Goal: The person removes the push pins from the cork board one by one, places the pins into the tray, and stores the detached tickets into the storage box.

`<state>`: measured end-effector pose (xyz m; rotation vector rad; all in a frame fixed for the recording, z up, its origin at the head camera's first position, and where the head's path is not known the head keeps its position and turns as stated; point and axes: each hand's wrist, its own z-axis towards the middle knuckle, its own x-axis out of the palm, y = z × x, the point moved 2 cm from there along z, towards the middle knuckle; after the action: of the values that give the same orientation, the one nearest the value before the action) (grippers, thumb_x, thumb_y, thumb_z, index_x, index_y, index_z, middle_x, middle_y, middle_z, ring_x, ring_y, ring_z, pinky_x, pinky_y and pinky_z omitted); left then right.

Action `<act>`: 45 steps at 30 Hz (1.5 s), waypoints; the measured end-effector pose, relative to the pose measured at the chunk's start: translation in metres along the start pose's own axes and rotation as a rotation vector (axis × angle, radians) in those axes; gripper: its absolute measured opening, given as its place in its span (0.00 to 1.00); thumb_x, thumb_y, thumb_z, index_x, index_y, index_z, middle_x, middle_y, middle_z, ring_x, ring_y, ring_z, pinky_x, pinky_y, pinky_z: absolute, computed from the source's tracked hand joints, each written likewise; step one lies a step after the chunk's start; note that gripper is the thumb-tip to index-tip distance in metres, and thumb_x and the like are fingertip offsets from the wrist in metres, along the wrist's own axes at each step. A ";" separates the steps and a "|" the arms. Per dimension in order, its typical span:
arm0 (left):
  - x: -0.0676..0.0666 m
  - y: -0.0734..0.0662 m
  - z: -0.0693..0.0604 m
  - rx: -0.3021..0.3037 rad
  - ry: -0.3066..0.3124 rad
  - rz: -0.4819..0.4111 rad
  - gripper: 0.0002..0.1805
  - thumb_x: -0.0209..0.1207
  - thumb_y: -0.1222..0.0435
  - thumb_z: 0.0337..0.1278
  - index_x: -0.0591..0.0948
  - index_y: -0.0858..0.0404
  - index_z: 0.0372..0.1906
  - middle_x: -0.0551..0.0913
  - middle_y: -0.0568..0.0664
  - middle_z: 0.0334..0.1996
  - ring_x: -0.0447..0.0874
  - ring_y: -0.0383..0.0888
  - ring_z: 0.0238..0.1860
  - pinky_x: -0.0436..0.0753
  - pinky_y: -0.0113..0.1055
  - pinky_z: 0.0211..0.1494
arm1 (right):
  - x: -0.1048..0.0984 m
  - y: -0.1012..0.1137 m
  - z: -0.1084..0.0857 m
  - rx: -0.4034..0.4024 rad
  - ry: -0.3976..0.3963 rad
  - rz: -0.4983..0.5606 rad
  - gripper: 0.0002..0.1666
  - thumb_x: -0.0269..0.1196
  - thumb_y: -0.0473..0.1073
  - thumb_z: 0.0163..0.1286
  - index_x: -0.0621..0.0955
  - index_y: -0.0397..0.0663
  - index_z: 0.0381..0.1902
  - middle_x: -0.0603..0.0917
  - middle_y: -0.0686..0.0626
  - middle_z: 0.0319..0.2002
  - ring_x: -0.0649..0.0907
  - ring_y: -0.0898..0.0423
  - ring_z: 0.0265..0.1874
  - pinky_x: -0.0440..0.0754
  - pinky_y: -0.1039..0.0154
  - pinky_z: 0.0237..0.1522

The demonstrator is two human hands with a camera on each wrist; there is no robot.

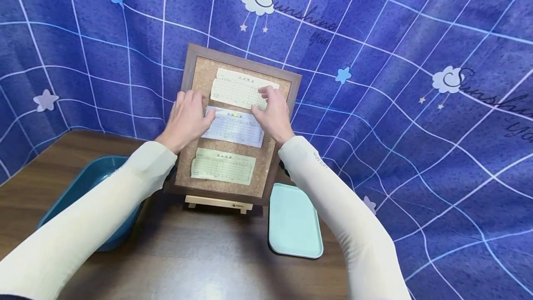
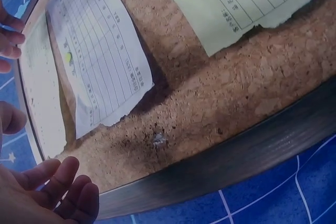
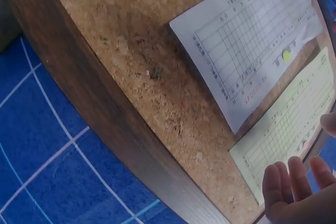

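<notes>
A cork board [image 1: 228, 148] in a brown wooden frame leans upright and bears three printed paper slips. The pale top slip [image 1: 235, 86] lies partly behind my right hand [image 1: 274, 114], whose fingers are loosely bent over its right end. A yellow-green pin [image 1: 235, 114] sits at the upper edge of the whitish middle slip [image 1: 234, 129]. My left hand [image 1: 185, 118] is over the board's left side, its thumb near that slip's upper left corner. Lowest hangs a greenish slip [image 1: 224, 167]. Neither hand holds anything; in the wrist views thumb and fingers stand apart.
A small wooden stand [image 1: 218, 202] supports the board on the brown table [image 1: 200, 253]. To the left is a dark teal bin [image 1: 62, 200], partly behind the left sleeve. A light green tray [image 1: 294, 221] lies at right. Behind hangs a blue gridded curtain [image 1: 374, 152].
</notes>
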<state>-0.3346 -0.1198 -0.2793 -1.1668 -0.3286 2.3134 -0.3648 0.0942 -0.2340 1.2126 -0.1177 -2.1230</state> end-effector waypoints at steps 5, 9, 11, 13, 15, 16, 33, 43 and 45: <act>0.000 0.003 0.005 -0.005 0.009 0.007 0.24 0.48 0.57 0.63 0.71 0.75 0.51 0.72 0.65 0.45 0.63 0.62 0.48 0.64 0.51 0.50 | 0.001 0.001 0.008 -0.008 -0.005 0.036 0.26 0.64 0.43 0.61 0.73 0.47 0.56 0.76 0.48 0.50 0.75 0.54 0.48 0.70 0.61 0.50; 0.000 0.003 0.010 -0.014 0.008 0.017 0.25 0.48 0.56 0.63 0.71 0.75 0.52 0.72 0.65 0.45 0.63 0.63 0.49 0.64 0.52 0.50 | 0.000 0.004 0.015 -0.009 0.002 0.057 0.26 0.65 0.41 0.59 0.73 0.47 0.56 0.77 0.47 0.50 0.76 0.53 0.48 0.71 0.62 0.50; 0.000 0.003 0.012 -0.018 0.003 0.023 0.25 0.48 0.56 0.63 0.71 0.75 0.52 0.72 0.66 0.45 0.63 0.63 0.49 0.64 0.52 0.50 | 0.000 0.005 0.018 -0.011 0.013 0.056 0.27 0.65 0.40 0.59 0.73 0.47 0.57 0.77 0.48 0.51 0.76 0.54 0.48 0.70 0.63 0.50; 0.000 0.002 0.014 -0.021 -0.003 0.027 0.26 0.49 0.56 0.63 0.71 0.75 0.53 0.72 0.66 0.45 0.63 0.63 0.49 0.64 0.52 0.49 | -0.001 0.007 0.021 -0.014 0.024 0.057 0.28 0.66 0.39 0.59 0.73 0.47 0.57 0.76 0.48 0.52 0.76 0.53 0.49 0.70 0.63 0.51; 0.000 0.002 0.016 -0.019 -0.005 0.031 0.26 0.49 0.56 0.63 0.71 0.75 0.53 0.73 0.66 0.46 0.63 0.64 0.49 0.64 0.53 0.49 | -0.001 0.008 0.024 -0.008 0.042 0.054 0.28 0.65 0.39 0.59 0.72 0.48 0.58 0.76 0.48 0.53 0.75 0.54 0.50 0.69 0.63 0.52; 0.001 0.003 0.017 -0.018 -0.005 0.032 0.26 0.49 0.56 0.63 0.71 0.75 0.54 0.73 0.66 0.46 0.63 0.64 0.50 0.64 0.53 0.50 | -0.001 0.008 0.026 -0.004 0.050 0.051 0.28 0.65 0.39 0.60 0.72 0.48 0.58 0.76 0.48 0.53 0.75 0.54 0.51 0.69 0.64 0.53; -0.008 0.004 0.030 0.020 0.099 0.099 0.25 0.47 0.55 0.64 0.70 0.75 0.50 0.71 0.66 0.46 0.62 0.63 0.49 0.64 0.53 0.48 | -0.001 0.020 0.045 0.047 0.134 -0.017 0.30 0.63 0.40 0.63 0.70 0.53 0.62 0.73 0.52 0.57 0.67 0.56 0.58 0.63 0.66 0.58; -0.007 0.005 0.036 0.038 0.111 0.097 0.21 0.49 0.55 0.63 0.72 0.72 0.46 0.72 0.65 0.46 0.63 0.63 0.49 0.64 0.53 0.50 | 0.001 0.024 0.049 0.087 0.164 -0.015 0.30 0.62 0.42 0.64 0.69 0.56 0.64 0.72 0.54 0.57 0.66 0.59 0.59 0.64 0.66 0.57; -0.008 0.006 0.037 0.039 0.113 0.093 0.21 0.49 0.56 0.63 0.72 0.71 0.46 0.72 0.64 0.46 0.64 0.62 0.49 0.64 0.53 0.50 | 0.001 0.025 0.051 0.083 0.164 -0.014 0.30 0.63 0.41 0.63 0.69 0.55 0.63 0.72 0.53 0.57 0.66 0.58 0.58 0.64 0.67 0.57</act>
<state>-0.3625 -0.1280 -0.2543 -1.3128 -0.1911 2.3098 -0.3924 0.0622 -0.1967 1.4343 -0.1259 -2.0384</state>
